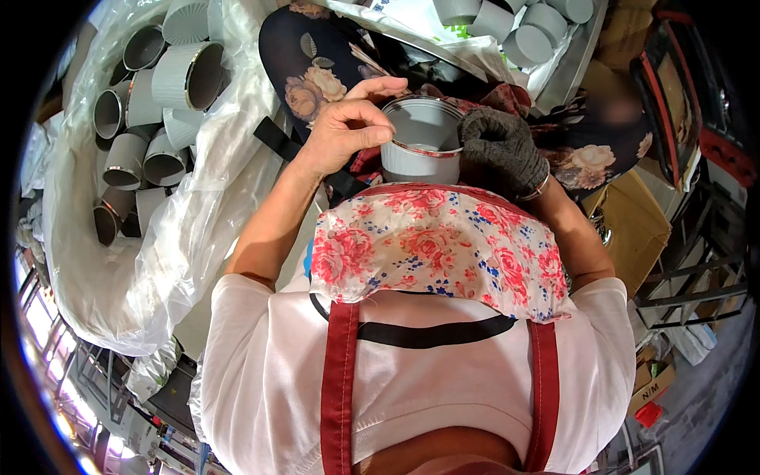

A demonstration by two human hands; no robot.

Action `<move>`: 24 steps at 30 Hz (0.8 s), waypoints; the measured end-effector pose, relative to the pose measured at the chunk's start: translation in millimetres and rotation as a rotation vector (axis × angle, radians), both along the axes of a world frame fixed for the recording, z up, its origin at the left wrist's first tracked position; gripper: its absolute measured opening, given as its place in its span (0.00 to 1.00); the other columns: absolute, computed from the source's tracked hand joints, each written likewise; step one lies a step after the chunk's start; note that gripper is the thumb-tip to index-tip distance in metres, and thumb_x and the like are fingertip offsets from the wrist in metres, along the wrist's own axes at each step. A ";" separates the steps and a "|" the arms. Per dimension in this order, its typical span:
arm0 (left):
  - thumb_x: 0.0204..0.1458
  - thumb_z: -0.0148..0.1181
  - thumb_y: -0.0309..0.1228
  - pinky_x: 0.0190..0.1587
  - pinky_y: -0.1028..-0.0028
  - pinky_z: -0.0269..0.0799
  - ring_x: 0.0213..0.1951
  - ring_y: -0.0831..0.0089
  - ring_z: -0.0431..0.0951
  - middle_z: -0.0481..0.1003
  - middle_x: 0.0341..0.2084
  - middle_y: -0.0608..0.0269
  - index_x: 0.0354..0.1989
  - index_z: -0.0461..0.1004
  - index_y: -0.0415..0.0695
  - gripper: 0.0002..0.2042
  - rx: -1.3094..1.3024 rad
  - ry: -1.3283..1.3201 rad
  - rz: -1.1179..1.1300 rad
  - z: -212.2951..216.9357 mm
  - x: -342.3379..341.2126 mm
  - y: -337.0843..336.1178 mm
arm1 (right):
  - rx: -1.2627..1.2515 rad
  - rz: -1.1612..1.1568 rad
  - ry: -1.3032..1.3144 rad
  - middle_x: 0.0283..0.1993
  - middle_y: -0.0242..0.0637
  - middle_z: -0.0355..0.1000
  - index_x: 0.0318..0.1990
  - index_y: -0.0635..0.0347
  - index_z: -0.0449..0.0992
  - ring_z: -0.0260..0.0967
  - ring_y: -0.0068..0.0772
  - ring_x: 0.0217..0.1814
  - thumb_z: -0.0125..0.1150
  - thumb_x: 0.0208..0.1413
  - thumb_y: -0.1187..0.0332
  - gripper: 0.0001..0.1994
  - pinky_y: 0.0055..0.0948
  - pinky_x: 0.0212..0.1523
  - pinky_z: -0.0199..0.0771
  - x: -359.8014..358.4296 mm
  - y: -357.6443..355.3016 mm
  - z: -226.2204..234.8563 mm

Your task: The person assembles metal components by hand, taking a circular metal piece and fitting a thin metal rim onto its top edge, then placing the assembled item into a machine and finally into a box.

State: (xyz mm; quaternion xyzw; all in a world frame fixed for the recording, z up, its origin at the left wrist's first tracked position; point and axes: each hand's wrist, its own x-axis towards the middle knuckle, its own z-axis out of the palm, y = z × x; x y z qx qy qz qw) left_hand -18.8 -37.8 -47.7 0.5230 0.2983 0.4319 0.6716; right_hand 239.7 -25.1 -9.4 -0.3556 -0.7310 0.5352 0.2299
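A grey ribbed cup (423,165) sits upright in my lap, its round mouth turned up and a shiny metallic band running along the near rim. My left hand (354,127), bare, is at the left side of that rim. Its thumb and forefinger are bent together against the edge, while other fingers reach over toward the far side. Whether a strip end lies in that pinch is too small to make out. On the right, my right hand (507,149) wears a dark grey knitted glove and grips the cup's wall and rim with curled fingers.
To the left, a large clear plastic bag (198,210) holds several grey cups (188,75) with shiny rims. Beyond my knees, more grey cups (535,43) lie in a metal-edged tray (582,59). At the right are a cardboard box (633,229) and a red-and-black framed object (669,99).
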 end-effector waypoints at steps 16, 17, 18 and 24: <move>0.38 0.62 0.20 0.49 0.61 0.64 0.43 0.59 0.72 0.72 0.37 0.53 0.22 0.73 0.36 0.04 0.601 0.348 -0.054 32.4 -6.4 4.9 | 0.472 0.241 -0.031 0.33 0.37 0.68 0.32 0.57 0.71 0.67 0.40 0.35 0.59 0.37 0.71 0.11 0.33 0.33 0.69 2.3 -1.7 -2.2; 0.38 0.62 0.20 0.48 0.62 0.66 0.41 0.60 0.73 0.72 0.36 0.54 0.21 0.72 0.36 0.04 0.622 0.362 -0.059 34.4 -4.3 3.9 | 0.460 0.248 -0.010 0.32 0.37 0.67 0.31 0.57 0.71 0.67 0.40 0.34 0.59 0.36 0.71 0.10 0.33 0.32 0.68 2.2 -2.0 -2.8; 0.38 0.62 0.20 0.47 0.63 0.67 0.40 0.61 0.74 0.73 0.35 0.54 0.21 0.72 0.35 0.04 0.642 0.377 -0.064 35.8 -2.3 2.6 | 0.448 0.255 0.011 0.31 0.37 0.66 0.29 0.57 0.71 0.66 0.40 0.33 0.58 0.35 0.71 0.09 0.33 0.30 0.68 2.0 -2.2 -3.2; 0.39 0.62 0.22 0.39 0.73 0.69 0.35 0.68 0.74 0.73 0.35 0.56 0.25 0.75 0.37 0.04 0.330 0.391 -0.013 27.9 -4.9 3.6 | 0.503 0.204 0.053 0.26 0.37 0.65 0.27 0.56 0.71 0.65 0.38 0.31 0.57 0.36 0.70 0.07 0.33 0.28 0.66 -1.0 -2.6 -5.3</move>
